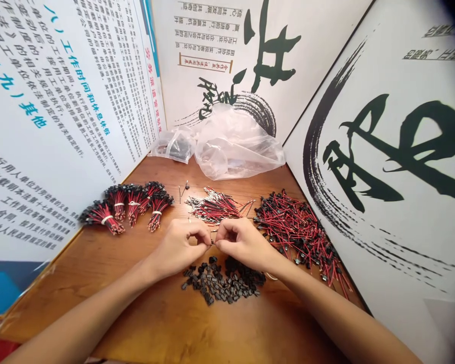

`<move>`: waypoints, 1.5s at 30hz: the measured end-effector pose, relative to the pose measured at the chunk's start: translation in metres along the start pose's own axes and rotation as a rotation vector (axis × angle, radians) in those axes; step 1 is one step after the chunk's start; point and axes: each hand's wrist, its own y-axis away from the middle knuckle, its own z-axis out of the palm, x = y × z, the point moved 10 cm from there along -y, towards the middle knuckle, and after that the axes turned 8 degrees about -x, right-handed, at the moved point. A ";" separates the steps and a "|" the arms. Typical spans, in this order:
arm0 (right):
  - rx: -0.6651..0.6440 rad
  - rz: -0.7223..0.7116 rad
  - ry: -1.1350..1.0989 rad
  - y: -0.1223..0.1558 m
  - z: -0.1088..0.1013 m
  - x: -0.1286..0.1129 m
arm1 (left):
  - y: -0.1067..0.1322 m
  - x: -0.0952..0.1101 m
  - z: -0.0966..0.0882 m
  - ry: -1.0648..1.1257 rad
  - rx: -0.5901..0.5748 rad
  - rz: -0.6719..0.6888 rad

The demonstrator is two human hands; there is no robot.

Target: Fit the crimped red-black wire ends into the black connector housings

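Head view: left hand and right hand curl inward, pinching one thin wire.

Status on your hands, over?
Left hand and right hand pinching a thin wire end. Loose black connectors just below. Red-black wires to the right.

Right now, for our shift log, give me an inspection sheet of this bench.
Surface: wooden bench top, with parts spread across it.
Job's things: loose black connectors below the hands.
Clutter: crumpled clear plastic bags at the back.
Hands: left hand and right hand pinch a small item, too small to identify.
Cables: red-and-black wire pile, loose wires, tied wire bundles.
Surroundings: printed wall board, calligraphy board.
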 end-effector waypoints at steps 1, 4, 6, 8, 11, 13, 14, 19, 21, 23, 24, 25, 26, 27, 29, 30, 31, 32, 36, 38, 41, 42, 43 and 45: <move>-0.008 0.014 -0.028 0.000 0.001 0.001 | 0.000 0.001 0.000 -0.001 0.004 0.011; -0.018 0.054 -0.070 -0.001 0.003 0.005 | 0.002 0.003 0.002 -0.025 0.012 0.033; -0.009 0.070 -0.063 -0.001 0.003 0.008 | 0.002 0.002 0.003 -0.049 0.014 0.039; 0.001 0.071 -0.057 -0.002 0.002 0.010 | 0.002 0.000 0.003 -0.053 0.019 0.031; -0.037 0.037 -0.062 -0.004 0.001 0.008 | 0.001 -0.004 -0.001 -0.038 0.041 0.006; -0.079 0.002 -0.029 -0.005 0.000 0.005 | -0.001 -0.004 -0.005 -0.029 0.053 0.000; -0.094 -0.009 -0.010 -0.005 0.000 0.004 | -0.001 -0.004 -0.007 -0.024 0.057 0.000; -0.132 0.031 0.003 -0.005 -0.003 0.007 | -0.003 -0.008 -0.016 0.011 0.079 -0.013; -0.178 0.069 -0.015 -0.004 -0.001 0.010 | -0.003 -0.010 -0.017 0.027 0.083 -0.020; -0.221 0.096 0.009 -0.004 -0.003 0.010 | -0.002 -0.013 -0.017 0.043 0.083 -0.029; -0.231 0.099 0.051 -0.003 -0.005 0.009 | -0.002 -0.014 -0.016 0.051 0.084 -0.035; -0.236 0.094 0.109 -0.003 -0.007 0.007 | -0.001 -0.015 -0.015 0.057 0.084 -0.041; -0.237 0.085 0.175 -0.003 -0.010 0.005 | -0.001 -0.016 -0.014 0.057 0.084 -0.046; -0.238 0.073 0.244 -0.002 -0.013 0.002 | -0.001 -0.016 -0.012 0.047 0.083 -0.044; -0.225 0.058 0.384 -0.001 -0.018 -0.001 | -0.001 -0.013 -0.011 -0.021 0.077 -0.014; -0.205 0.064 0.458 -0.001 -0.023 -0.002 | -0.001 -0.011 -0.011 -0.072 0.077 0.011; -0.181 0.081 0.534 0.000 -0.029 -0.001 | 0.000 -0.008 -0.011 -0.125 0.080 0.040; -0.159 0.104 0.607 0.001 -0.035 0.000 | 0.000 -0.005 -0.012 -0.173 0.086 0.067; -0.049 0.316 0.918 0.009 -0.075 0.013 | 0.002 -0.003 -0.015 -0.277 0.095 0.124; 0.010 0.497 1.110 0.018 -0.100 0.023 | 0.002 -0.006 -0.014 -0.317 0.070 0.118; 0.014 0.718 1.250 0.032 -0.121 0.037 | 0.000 -0.018 -0.007 -0.384 0.000 0.036; 0.012 0.739 1.268 0.033 -0.122 0.039 | -0.001 -0.024 -0.006 -0.405 -0.022 -0.003; 0.013 0.730 1.280 0.032 -0.120 0.038 | -0.001 -0.029 -0.004 -0.422 -0.040 -0.039; -0.004 0.628 1.276 0.024 -0.104 0.033 | -0.002 -0.037 -0.003 -0.444 -0.063 -0.097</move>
